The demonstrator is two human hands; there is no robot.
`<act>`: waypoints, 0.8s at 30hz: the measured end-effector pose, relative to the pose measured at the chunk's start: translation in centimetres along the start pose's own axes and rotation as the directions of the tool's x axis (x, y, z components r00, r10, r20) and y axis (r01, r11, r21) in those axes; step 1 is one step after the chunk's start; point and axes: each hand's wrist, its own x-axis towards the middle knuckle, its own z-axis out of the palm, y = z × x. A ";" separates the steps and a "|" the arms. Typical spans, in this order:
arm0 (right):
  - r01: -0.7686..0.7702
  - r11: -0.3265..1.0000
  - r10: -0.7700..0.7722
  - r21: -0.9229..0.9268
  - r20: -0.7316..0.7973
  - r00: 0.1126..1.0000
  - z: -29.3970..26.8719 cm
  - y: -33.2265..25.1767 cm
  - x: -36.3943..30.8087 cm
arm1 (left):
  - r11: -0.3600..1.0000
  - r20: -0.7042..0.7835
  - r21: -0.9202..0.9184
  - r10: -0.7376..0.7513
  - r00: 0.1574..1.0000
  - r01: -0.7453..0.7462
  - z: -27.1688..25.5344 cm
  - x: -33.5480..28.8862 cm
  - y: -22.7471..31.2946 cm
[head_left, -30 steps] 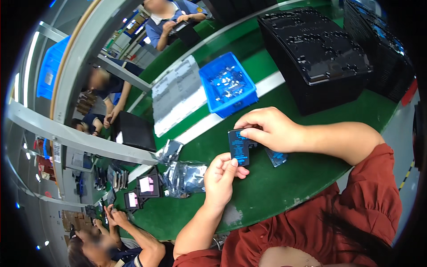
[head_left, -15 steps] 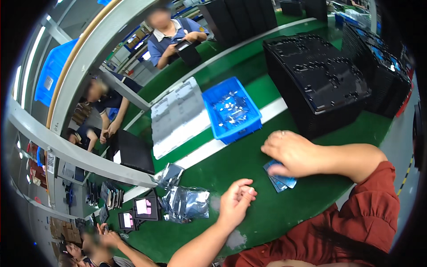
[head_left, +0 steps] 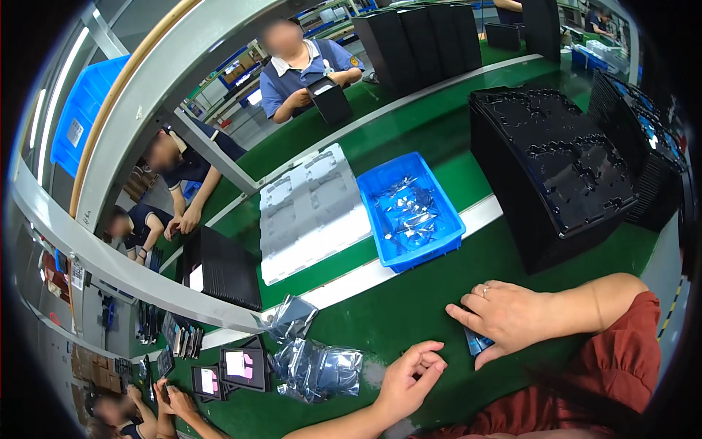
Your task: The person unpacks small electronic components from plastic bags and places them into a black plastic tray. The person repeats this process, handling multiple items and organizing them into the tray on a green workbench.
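Observation:
Over a small stack of flat, shiny blue pieces (head_left: 479,342), my right hand (head_left: 508,316) has its thumb on the near side and its fingers on the far side. The palm hides most of the stack. My left hand (head_left: 411,380) rests above the green tabletop (head_left: 409,314) with its fingers curled in loosely, and nothing shows in them. Silvery plastic bags (head_left: 322,369) lie to its left. Beyond the hands stands a blue bin (head_left: 457,238) with clear and silvery packets (head_left: 411,212) inside.
A tall stack of black moulded trays (head_left: 578,168) stands at right, with more trays behind. A grey-white moulded tray (head_left: 314,212) lies left of the bin. A metal frame (head_left: 131,263) crosses the left side. Several people work around the bench, one (head_left: 311,73) opposite holding a black box.
My right hand has moved over the fanned blue pieces and now covers most of them. The left hand stays loosely curled. The view has shifted, so things sit lower in it.

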 end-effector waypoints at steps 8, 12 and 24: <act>0.018 0.998 -0.020 0.058 0.040 0.999 -0.2 0.2 -0.4 | 0.999 0.001 0.035 0.005 1.000 -0.005 -0.1 0.0 0.3; -0.022 0.988 0.013 0.152 0.062 0.998 -0.6 0.0 -0.3 | 0.998 0.001 0.052 0.023 1.000 -0.023 -0.1 0.2 0.8; -0.082 0.995 0.080 0.058 0.025 0.996 0.0 -1.0 0.1 | 0.996 -0.035 0.061 0.073 0.997 -0.071 0.1 0.2 0.5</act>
